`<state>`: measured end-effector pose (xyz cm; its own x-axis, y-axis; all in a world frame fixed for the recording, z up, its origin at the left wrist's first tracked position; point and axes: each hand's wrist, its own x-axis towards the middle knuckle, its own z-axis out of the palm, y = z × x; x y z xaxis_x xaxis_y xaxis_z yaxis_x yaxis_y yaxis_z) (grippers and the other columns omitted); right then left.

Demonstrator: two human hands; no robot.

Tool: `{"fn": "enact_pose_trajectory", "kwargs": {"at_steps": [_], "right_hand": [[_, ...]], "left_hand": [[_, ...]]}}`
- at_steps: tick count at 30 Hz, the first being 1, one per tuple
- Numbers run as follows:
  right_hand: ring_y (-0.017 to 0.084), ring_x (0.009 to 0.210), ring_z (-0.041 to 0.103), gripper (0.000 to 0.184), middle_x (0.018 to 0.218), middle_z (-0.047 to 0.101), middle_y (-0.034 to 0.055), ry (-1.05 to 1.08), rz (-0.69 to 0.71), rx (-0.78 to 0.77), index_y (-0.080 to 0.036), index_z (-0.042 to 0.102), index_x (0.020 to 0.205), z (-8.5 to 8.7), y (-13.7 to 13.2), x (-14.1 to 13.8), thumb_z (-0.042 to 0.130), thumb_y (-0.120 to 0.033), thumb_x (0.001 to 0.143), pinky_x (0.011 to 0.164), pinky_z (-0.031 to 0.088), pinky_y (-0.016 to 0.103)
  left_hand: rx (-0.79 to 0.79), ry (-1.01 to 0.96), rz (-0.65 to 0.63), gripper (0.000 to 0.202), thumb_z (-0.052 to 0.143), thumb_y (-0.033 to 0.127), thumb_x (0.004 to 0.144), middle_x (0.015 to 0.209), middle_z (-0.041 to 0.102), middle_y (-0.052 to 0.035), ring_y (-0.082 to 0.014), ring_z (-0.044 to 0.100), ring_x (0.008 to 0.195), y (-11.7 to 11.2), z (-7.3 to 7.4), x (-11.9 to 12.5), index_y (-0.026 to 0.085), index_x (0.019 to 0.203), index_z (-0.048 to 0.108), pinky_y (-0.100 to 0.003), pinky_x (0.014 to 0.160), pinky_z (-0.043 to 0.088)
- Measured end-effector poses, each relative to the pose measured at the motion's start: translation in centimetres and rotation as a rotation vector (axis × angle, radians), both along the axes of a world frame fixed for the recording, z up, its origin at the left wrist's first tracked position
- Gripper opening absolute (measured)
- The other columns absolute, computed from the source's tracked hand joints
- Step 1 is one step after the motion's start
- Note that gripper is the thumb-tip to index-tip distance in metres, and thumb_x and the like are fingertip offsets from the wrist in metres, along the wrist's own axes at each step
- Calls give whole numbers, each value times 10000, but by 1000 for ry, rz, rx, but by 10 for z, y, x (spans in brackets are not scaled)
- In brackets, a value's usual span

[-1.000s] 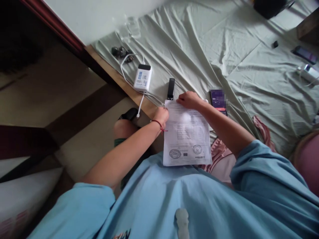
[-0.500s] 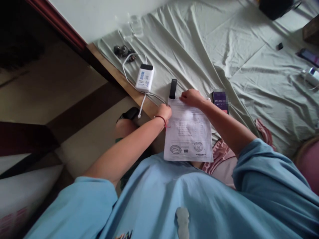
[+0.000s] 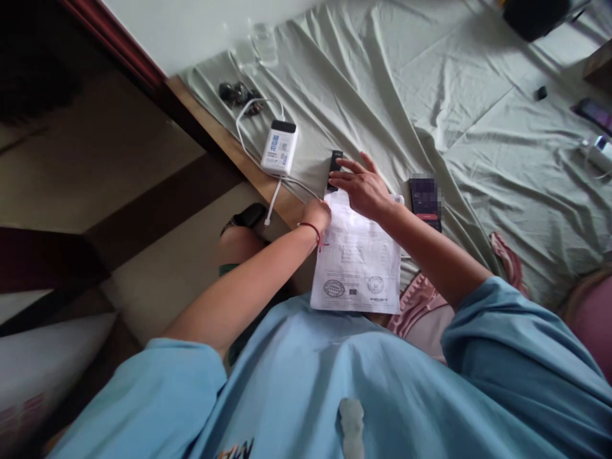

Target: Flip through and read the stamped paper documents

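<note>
A printed paper sheet (image 3: 356, 268) with two round stamps near its bottom lies on the pale green bedsheet (image 3: 430, 95) at the bed's edge, its lower end over my lap. My left hand (image 3: 316, 214) pinches the sheet's upper left corner. My right hand (image 3: 364, 185) hovers over the sheet's top edge with fingers spread, the fingertips reaching a small black oblong device (image 3: 335, 167) just beyond the paper.
A white power bank (image 3: 278, 148) with a white cable lies left of the black device. A phone (image 3: 425, 197) with a lit screen sits right of my right wrist. Dark earphones (image 3: 239, 95), a glass (image 3: 264, 46) and more small devices (image 3: 595, 115) lie on the bed. Floor is to the left.
My right hand lifted off the paper's top edge, opened its fingers and moved up toward the black device. My left hand stayed on the corner.
</note>
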<state>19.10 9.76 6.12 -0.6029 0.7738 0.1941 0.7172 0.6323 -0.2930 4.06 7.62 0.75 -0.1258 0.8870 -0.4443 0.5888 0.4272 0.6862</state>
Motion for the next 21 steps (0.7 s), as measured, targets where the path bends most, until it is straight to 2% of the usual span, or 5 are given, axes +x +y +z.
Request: {"fn": "enact_pose_trajectory", "kwargs": {"at_steps": [5,10,13,18,21], "right_hand": [[224,1360,559,509,1402,666,20,11,-55,-13,-256,680,1291,-8,-7,-3,416,-26,921,1288,93,586],[225,1383,532,501,1422,650,28,36,-84,-1,-259,647,1335,-9,-10,-6,420,-56,937,1284,132,588],[249,1432,475,482,1491,588,52,88,-153,30,-250,593,1399,0,-19,-1,436,-116,963,1268,193,587],[280,1375,510,437,1468,579,102,273,-378,116,-248,546,1431,18,-70,34,425,-239,1011,1176,390,551],[285,1294,575,390,1376,631,128,394,-598,145,-245,567,1380,13,-114,62,460,-343,1018,1116,454,542]], "left_hand": [[13,-29,77,284,432,126,956,733,552,-61,-159,561,751,-8,12,3,139,691,534,-260,621,346],[58,75,-31,340,398,135,973,664,497,-47,-169,537,711,-10,16,3,163,645,487,-286,631,337],[84,108,-66,348,402,131,963,633,467,-34,-173,510,683,-14,19,2,183,621,441,-300,653,335],[126,105,-62,366,437,149,961,620,427,-15,-166,429,637,-32,37,-8,198,602,388,-312,637,285],[253,1,-2,367,441,188,983,613,424,-1,-151,385,609,-47,49,-18,195,621,377,-300,610,256]]}}
